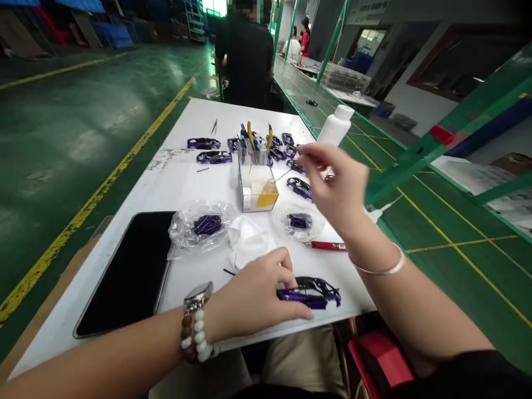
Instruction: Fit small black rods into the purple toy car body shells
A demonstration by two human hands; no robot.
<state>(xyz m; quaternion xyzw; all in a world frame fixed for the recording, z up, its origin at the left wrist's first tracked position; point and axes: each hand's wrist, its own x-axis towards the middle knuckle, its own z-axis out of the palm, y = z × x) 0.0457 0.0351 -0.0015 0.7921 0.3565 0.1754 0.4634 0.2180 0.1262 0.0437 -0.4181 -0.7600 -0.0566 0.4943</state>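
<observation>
My left hand (260, 288) grips a purple and black toy car body (311, 292) near the front edge of the white table, thumb along its near side and fingers on top. Raised over the table's right side, my right hand (332, 177) is closed in a pinch. A thin dark stick (283, 176) runs from near its fingers down toward a small glass bottle (269, 188). That bottle sits in a clear box (257, 202), which also holds pliers and other tools. Whether the stick touches the bottle is unclear.
More car bodies (214, 157) lie at the far end. Plastic bags (199, 227) of purple parts, a white cloth (249, 244), a red-handled knife (328, 246) and a dark tablet (128, 271) lie around. A white bottle (336, 126) stands right. A person (245, 55) sits beyond the table.
</observation>
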